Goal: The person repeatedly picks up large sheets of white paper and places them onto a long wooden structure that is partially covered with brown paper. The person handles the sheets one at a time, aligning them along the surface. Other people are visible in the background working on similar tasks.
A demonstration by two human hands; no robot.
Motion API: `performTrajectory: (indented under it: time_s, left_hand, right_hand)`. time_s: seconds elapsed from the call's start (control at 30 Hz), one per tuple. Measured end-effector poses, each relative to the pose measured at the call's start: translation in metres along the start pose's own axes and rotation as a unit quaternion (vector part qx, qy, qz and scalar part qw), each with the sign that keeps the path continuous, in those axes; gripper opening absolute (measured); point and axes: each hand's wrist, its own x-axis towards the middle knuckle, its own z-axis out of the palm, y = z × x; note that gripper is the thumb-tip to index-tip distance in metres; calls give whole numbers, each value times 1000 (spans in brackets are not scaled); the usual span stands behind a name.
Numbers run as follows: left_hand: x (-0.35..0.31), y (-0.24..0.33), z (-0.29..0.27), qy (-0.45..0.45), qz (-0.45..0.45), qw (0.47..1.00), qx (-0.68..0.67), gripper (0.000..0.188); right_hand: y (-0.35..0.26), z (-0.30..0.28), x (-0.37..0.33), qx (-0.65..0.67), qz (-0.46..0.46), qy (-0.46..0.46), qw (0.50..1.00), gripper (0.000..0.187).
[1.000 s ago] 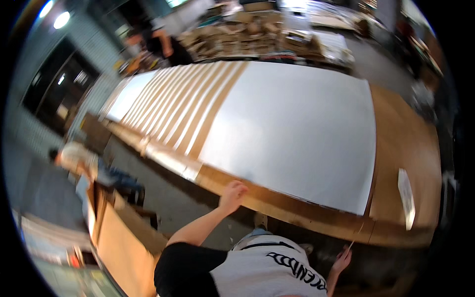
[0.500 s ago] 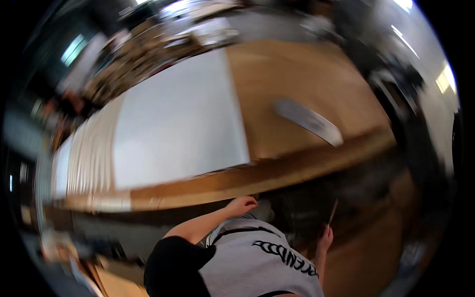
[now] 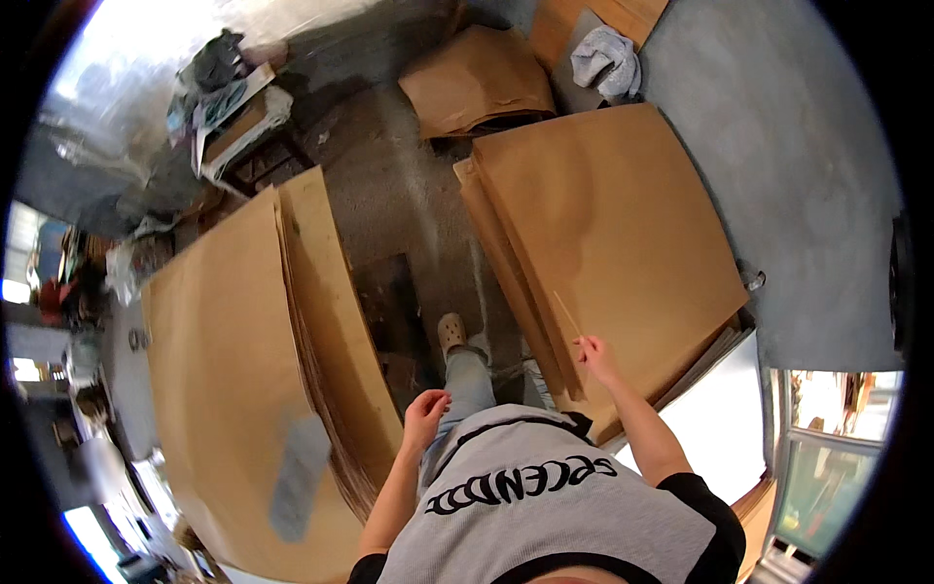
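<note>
A thin, pale wooden-looking stick [image 3: 567, 313] is pinched in my right hand [image 3: 596, 358]. This hand is above the near left part of the brown sheet stack [image 3: 623, 195] on the right, and the stick points up and left over the sheets. My left hand [image 3: 425, 417] hangs in front of my body with its fingers loosely curled in and nothing visible in them. It is near the right edge of the left brown sheet stack [image 3: 219, 331], apart from it. A flat grey strip [image 3: 300, 480], blurred, lies on that stack.
A floor passage [image 3: 389, 204] runs between the stacks; my shoe [image 3: 450, 333] stands in it. Farther off is a smaller brown pile [image 3: 477, 83]. A stool with cloths [image 3: 248, 117] stands far left. A grey wall [image 3: 808, 195] borders the right, with white sheets [image 3: 720, 419] nearby.
My view has swung from the table with white and brown sheets toward the passage between the two brown stacks. The stick remains in my right hand, which is now raised farther forward.
</note>
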Motion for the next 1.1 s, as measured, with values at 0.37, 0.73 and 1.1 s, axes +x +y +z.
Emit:
performTrajectory:
  time_s: [0.37,0.73,1.1]
  left_hand:
    - [167,168,-97,30,-51,991,120,14]
    - [269,216,-119,105,-14,989,104,17]
    - [366,262,-215,245,-7,967,67,16]
  right_hand:
    - [-144,57,126,38,12,-30,999,27]
    - [-271,84,317,5,-40,-89,995,25]
    - [-475,273,471,-146,-108,-293,939,23]
